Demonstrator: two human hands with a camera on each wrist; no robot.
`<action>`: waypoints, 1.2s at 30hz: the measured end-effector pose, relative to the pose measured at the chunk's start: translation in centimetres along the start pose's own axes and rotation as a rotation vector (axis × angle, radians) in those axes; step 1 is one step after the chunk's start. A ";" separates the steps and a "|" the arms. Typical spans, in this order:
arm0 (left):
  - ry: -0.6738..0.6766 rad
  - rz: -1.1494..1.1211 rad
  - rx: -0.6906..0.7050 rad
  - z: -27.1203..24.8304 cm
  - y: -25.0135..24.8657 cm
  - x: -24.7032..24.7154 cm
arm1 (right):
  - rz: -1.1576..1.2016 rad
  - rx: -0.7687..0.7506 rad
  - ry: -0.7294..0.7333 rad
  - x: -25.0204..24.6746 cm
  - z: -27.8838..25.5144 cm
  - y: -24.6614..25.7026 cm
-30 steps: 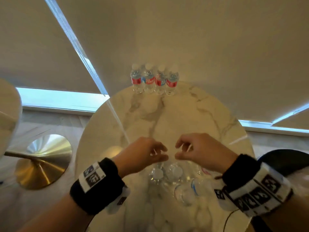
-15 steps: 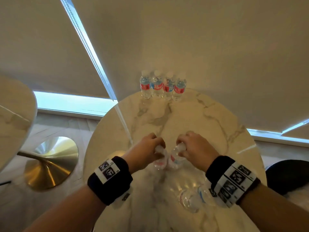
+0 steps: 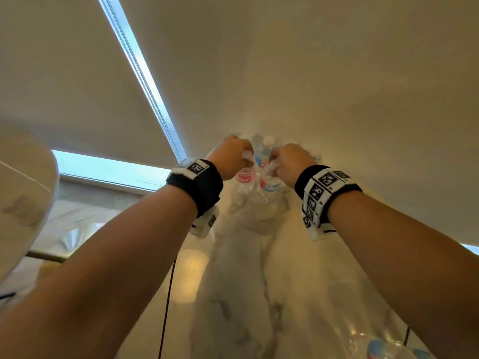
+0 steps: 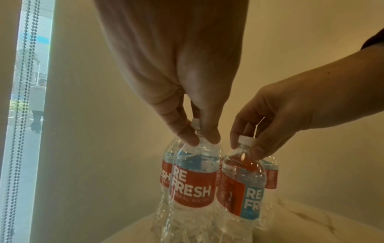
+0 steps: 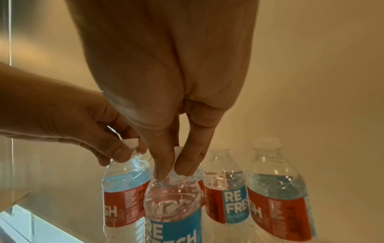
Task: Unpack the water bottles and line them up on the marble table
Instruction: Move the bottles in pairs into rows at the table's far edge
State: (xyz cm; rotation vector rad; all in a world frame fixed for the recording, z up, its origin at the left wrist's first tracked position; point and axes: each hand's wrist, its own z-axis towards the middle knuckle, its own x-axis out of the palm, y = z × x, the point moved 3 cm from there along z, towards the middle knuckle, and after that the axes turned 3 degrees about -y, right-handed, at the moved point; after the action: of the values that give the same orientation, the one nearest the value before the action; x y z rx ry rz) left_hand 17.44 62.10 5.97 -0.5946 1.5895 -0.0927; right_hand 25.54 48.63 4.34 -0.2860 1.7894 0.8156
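Observation:
My left hand (image 3: 245,158) pinches the neck of a clear water bottle (image 3: 244,180) with a red and blue label. My right hand (image 3: 274,165) pinches the neck of a second bottle (image 3: 269,184). Both bottles hang upright side by side at the far edge of the marble table (image 3: 241,281), just in front of the standing row of bottles (image 3: 265,152). In the left wrist view the fingers (image 4: 188,136) sit under the white cap. In the right wrist view my hand (image 5: 174,172) holds its bottle (image 5: 172,205) beside two row bottles (image 5: 226,189). Whether the held bottles touch the table I cannot tell.
The torn plastic pack with more bottles (image 3: 383,345) lies at the near right of the table. A second marble table (image 3: 23,190) stands to the left. Roller blinds with a bead chain (image 3: 145,81) hang right behind the row. A thin cable (image 3: 168,294) runs along the table's left edge.
Both hands took a bottle each from the pack near me and carried them forward across the table to the row at the far edge.

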 end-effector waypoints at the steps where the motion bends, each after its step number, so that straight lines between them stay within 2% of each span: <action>1: 0.000 0.007 0.004 0.6 0.2 0.1 | -0.003 -0.001 -0.005 0.1 0.6 0.1; 7: -0.015 -0.016 -0.021 1.2 1.7 2.0 | 0.026 -0.009 -0.009 0.7 1.6 0.4; 11: -0.018 -0.069 -0.074 0.4 2.0 2.1 | 0.072 0.022 0.010 0.3 0.0 0.5; 14: 0.009 -0.050 -0.108 -1.1 2.1 1.8 | 0.119 0.044 -0.019 -1.2 -3.9 0.6; 16: -0.049 -0.053 -0.100 -3.2 1.5 1.5 | 0.131 0.057 -0.026 -2.3 -7.9 0.4; 18: -0.119 -0.094 -0.045 -6.4 -0.1 1.5 | 0.136 0.092 -0.029 -3.0 -12.7 -0.2; 20: -0.125 -0.133 0.047 -10.1 -2.3 2.3 | 0.145 0.151 -0.017 -3.3 -17.7 -1.2; 24: 0.056 -0.179 0.231 -17.9 -7.3 5.3 | 0.144 0.233 0.041 -2.5 -26.9 -3.5; 28: 0.235 -0.175 0.358 -25.4 -12.1 8.3 | 0.068 0.243 0.162 -0.4 -34.1 -5.6; 33: 0.443 -0.149 0.308 -31.9 -15.9 11.6 | -0.027 0.170 0.273 2.2 -40.5 -8.2; 36: 0.452 -0.060 0.300 -33.7 -16.6 13.5 | 0.027 0.110 0.225 3.2 -42.0 -8.6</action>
State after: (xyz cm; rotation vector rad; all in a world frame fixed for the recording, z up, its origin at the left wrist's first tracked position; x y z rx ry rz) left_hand -9.23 32.36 4.69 -0.4011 1.9445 -0.5325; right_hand -1.97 15.61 5.20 -0.2906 2.0447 0.7230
